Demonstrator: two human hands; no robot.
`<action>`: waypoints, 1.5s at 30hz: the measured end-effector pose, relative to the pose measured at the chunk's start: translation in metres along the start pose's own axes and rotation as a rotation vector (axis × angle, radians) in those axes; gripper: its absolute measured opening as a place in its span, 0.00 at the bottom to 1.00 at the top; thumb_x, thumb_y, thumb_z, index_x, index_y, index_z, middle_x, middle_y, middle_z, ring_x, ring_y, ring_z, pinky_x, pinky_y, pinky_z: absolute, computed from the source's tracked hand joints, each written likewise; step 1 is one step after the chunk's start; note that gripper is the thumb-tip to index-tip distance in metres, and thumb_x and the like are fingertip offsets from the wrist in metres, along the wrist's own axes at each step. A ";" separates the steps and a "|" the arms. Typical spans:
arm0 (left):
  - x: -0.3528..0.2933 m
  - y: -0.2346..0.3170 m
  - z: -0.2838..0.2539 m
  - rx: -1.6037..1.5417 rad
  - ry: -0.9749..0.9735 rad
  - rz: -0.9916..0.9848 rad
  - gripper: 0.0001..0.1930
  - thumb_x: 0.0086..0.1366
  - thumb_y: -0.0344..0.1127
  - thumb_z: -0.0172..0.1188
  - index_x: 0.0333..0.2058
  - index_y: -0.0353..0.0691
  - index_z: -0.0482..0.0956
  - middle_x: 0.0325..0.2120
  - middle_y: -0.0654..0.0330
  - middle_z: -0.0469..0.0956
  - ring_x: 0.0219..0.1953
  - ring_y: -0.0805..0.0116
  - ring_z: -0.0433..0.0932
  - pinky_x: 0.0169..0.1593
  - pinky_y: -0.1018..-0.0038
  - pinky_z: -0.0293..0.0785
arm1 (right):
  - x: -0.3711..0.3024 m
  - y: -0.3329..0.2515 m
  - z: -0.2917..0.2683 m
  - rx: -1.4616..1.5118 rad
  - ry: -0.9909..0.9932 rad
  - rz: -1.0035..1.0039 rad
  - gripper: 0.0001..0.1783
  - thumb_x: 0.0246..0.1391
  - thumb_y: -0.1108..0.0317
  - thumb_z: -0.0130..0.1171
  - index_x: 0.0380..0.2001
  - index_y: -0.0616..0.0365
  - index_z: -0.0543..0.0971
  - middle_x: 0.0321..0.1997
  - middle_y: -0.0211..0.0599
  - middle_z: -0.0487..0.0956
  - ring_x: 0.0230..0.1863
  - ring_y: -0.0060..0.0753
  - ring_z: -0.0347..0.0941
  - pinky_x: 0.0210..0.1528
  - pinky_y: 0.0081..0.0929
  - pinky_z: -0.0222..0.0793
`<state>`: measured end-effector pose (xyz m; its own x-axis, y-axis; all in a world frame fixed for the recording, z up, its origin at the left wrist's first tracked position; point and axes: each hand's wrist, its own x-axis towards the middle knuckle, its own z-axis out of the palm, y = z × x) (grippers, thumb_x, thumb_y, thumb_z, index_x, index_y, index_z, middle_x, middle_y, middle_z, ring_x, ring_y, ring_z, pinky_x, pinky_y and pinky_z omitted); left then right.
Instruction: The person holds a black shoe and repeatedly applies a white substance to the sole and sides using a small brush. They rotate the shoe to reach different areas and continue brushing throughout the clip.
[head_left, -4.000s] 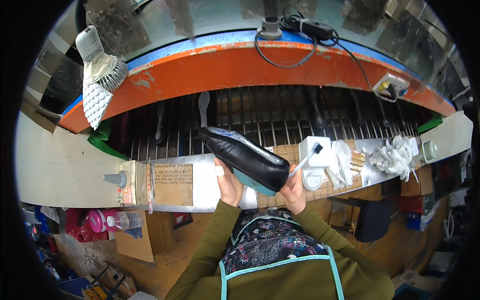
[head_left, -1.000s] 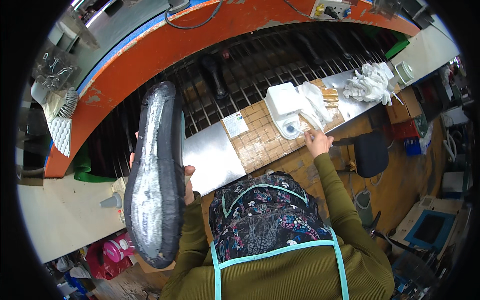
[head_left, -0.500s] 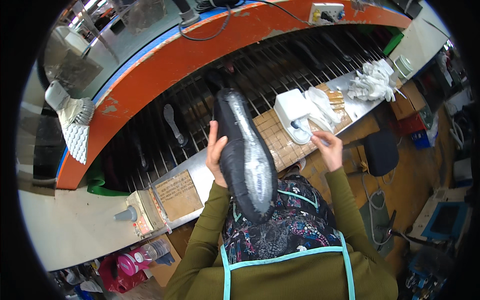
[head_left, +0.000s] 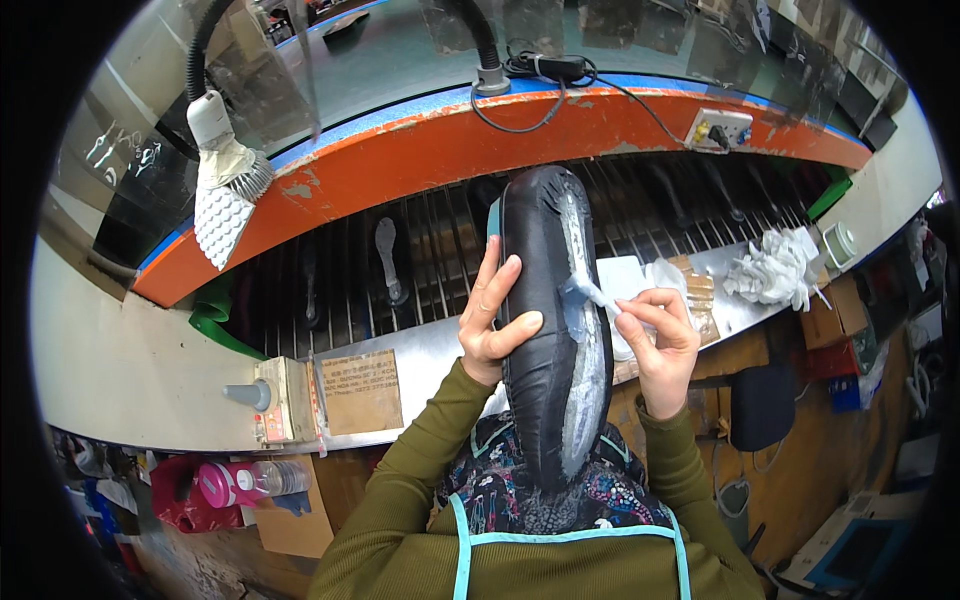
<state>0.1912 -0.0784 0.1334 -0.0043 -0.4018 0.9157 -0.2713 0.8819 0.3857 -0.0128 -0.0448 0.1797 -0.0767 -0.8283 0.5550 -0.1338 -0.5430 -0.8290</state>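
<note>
My left hand (head_left: 494, 322) grips a black lasted shoe upper (head_left: 537, 340) by its side, thumb laid across it and fingers stretched along the edge. The shoe is tilted on its side, so its silvery, glossy underside (head_left: 585, 390) faces right. Between the thumb and fingers of my right hand (head_left: 660, 345) is a small pale-handled brush (head_left: 600, 297). Its bluish bristle end rests against the shoe near the border of the silvery area. Behind the shoe and my right hand, a white dispenser-like container (head_left: 622, 274) is partly hidden.
A slatted rack (head_left: 440, 250) with several dark shoe parts runs beneath an orange beam (head_left: 400, 168). Crumpled white cloths (head_left: 770, 268) lie on the metal ledge to the right. A cardboard piece (head_left: 362, 392) and a beige device (head_left: 285, 400) sit left. A textured white lamp-like head (head_left: 225, 195) hangs at upper left.
My right hand has lifted the brush from the white container to the shoe. The shoe has moved up and right and rolled, turning its black side upward. The head view has shifted.
</note>
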 end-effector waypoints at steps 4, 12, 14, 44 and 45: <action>0.008 0.010 -0.003 -0.034 -0.064 -0.144 0.19 0.52 0.32 0.67 0.43 0.60 0.75 0.58 0.49 0.69 0.61 0.32 0.63 0.61 0.49 0.68 | 0.026 0.006 0.001 -0.054 -0.034 -0.092 0.11 0.48 0.77 0.68 0.37 0.60 0.85 0.36 0.29 0.72 0.35 0.21 0.69 0.36 0.18 0.67; 0.024 0.012 -0.006 0.090 -0.078 0.011 0.22 0.51 0.32 0.68 0.44 0.62 0.74 0.58 0.51 0.69 0.61 0.32 0.63 0.60 0.48 0.69 | 0.077 0.001 0.007 -0.086 0.008 -0.232 0.11 0.48 0.75 0.68 0.37 0.60 0.84 0.38 0.29 0.71 0.32 0.16 0.68 0.31 0.15 0.65; 0.027 0.012 -0.006 0.131 -0.062 0.092 0.22 0.51 0.32 0.68 0.44 0.62 0.74 0.58 0.51 0.69 0.61 0.32 0.63 0.60 0.49 0.70 | 0.086 0.001 0.008 -0.133 0.040 -0.279 0.11 0.47 0.75 0.69 0.38 0.58 0.85 0.38 0.29 0.72 0.32 0.17 0.69 0.30 0.15 0.66; 0.013 0.018 0.001 0.065 0.012 0.012 0.17 0.52 0.31 0.66 0.40 0.57 0.76 0.57 0.48 0.69 0.61 0.32 0.64 0.61 0.50 0.68 | 0.061 -0.014 -0.035 0.065 -0.228 -0.096 0.09 0.50 0.73 0.64 0.35 0.65 0.82 0.32 0.33 0.72 0.33 0.21 0.67 0.33 0.18 0.63; 0.013 0.015 0.002 0.095 0.044 0.108 0.17 0.53 0.31 0.66 0.41 0.57 0.76 0.58 0.48 0.69 0.61 0.32 0.64 0.61 0.50 0.68 | 0.048 -0.018 -0.038 -0.014 -0.166 -0.170 0.10 0.47 0.76 0.65 0.36 0.64 0.83 0.35 0.34 0.72 0.36 0.23 0.69 0.35 0.20 0.66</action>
<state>0.1850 -0.0709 0.1508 0.0033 -0.2929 0.9562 -0.3617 0.8911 0.2742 -0.0517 -0.0700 0.2239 0.1112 -0.7372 0.6665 -0.1450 -0.6755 -0.7230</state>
